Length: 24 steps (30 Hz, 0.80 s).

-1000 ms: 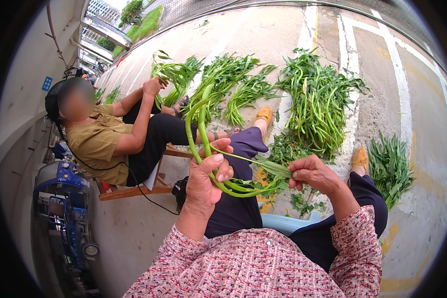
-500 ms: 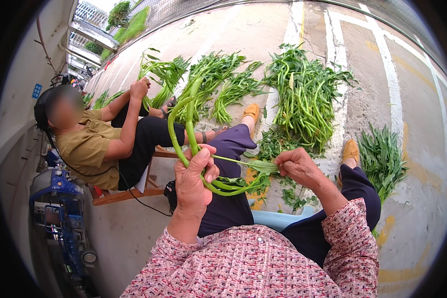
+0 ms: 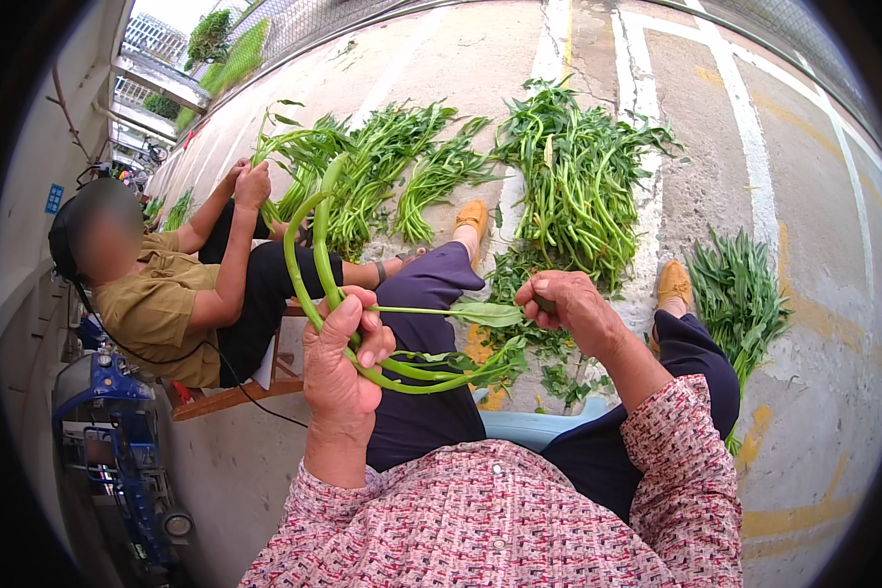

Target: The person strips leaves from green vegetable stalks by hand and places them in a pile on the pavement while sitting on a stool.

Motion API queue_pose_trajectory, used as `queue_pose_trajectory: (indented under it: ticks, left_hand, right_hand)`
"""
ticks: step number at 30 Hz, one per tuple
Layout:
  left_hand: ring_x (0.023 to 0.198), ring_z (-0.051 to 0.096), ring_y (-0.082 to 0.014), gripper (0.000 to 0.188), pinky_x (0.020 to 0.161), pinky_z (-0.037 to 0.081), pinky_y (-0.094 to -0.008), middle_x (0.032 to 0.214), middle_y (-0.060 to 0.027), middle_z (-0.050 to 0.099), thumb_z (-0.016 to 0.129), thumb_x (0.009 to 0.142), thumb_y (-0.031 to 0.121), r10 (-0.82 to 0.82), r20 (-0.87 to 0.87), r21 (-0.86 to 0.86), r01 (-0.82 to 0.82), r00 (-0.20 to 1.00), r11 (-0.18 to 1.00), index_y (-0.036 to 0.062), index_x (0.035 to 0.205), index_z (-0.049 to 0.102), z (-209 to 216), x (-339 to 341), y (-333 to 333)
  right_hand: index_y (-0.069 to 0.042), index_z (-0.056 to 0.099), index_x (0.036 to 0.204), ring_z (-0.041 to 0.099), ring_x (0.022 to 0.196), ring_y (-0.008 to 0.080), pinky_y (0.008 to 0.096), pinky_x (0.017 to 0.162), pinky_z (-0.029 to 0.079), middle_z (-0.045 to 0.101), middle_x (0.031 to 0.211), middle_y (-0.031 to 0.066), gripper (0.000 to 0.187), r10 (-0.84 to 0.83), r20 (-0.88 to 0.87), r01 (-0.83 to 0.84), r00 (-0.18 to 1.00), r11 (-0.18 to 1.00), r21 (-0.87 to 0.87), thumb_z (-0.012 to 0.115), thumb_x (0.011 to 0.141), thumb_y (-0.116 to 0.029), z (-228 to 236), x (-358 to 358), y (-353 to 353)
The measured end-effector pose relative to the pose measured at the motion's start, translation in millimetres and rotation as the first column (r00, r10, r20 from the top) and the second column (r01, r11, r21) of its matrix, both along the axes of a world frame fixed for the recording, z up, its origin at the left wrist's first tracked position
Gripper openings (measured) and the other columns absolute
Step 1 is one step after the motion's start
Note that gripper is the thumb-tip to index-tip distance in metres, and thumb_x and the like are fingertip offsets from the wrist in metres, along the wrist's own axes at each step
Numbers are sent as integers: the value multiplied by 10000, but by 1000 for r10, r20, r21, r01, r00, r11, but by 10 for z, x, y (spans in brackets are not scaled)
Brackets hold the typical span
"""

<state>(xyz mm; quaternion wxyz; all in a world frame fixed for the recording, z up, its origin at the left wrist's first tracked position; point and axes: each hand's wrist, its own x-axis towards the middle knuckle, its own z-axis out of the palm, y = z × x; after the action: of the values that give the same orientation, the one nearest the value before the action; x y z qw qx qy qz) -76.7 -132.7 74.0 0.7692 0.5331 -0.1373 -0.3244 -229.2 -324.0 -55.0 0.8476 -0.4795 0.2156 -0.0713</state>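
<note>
My left hand (image 3: 348, 358) is closed around thick green water spinach stems (image 3: 325, 230), which loop up above the fist and curve round below it to the right. From this hand a thin stalk with one long leaf (image 3: 487, 314) points toward my right hand (image 3: 570, 306). The right fingers are pinched just beyond the leaf's tip. A dark green bit, which looks like a piece of leaf (image 3: 546, 305), shows between them. Leafy ends of the looped stems (image 3: 500, 367) hang below the right hand.
A large water spinach pile (image 3: 578, 196) lies between my feet, with loose leaves (image 3: 562, 382) nearer me. Another bundle (image 3: 740, 294) is by my right shoe. At left, a seated person (image 3: 176, 284) handles greens beside more bunches (image 3: 363, 186). A blue wheeled vehicle (image 3: 118, 441) stands behind.
The right fingers have come away from the leaf's tip, leaving a small gap. The whole scene has shifted slightly left in view. The left hand keeps its hold on the stems.
</note>
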Motion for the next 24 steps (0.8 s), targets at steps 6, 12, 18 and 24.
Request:
queue_pose_trajectory:
  ticks: [6, 12, 18, 24]
  left_hand:
    - [439, 409, -71, 125, 468, 342, -237, 707, -35, 557, 570, 881, 140, -27, 9, 12, 27, 1000, 1000, 21, 902, 601, -34, -8, -11]
    - [430, 411, -70, 125, 468, 343, -240, 706, -37, 564, 565, 884, 139, -38, 6, 25, 38, 999, 999, 20, 905, 597, -64, -14, -17]
    - [428, 409, -69, 118, 463, 342, -235, 695, -36, 561, 578, 874, 134, -21, 33, 43, 20, 999, 999, 18, 891, 596, -82, -36, -46]
    - [434, 406, -73, 110, 452, 335, -219, 675, -42, 543, 606, 850, 121, 23, 134, 116, -39, 991, 993, 13, 868, 591, -129, -148, -46]
  right_hand:
    - [-12, 613, 967, 523, 613, 81, 213, 570, 414, 627, 766, 31, 489, 146, 21, -145, 989, 988, -51, 464, 911, -475, 59, -16, 16]
    - [-10, 640, 923, 542, 611, 62, 197, 558, 419, 633, 731, 28, 311, 167, 125, -159, 978, 985, -73, 581, 885, -313, 81, -37, 32]
    - [20, 631, 912, 529, 570, 58, 208, 532, 430, 615, 683, 21, 153, 161, 87, -143, 983, 972, -188, 541, 857, -91, 65, -17, 40]
    - [39, 617, 852, 498, 539, 67, 211, 502, 405, 575, 621, 23, 191, -64, 32, 72, 997, 869, -490, 447, 776, -5, -157, 49, 162]
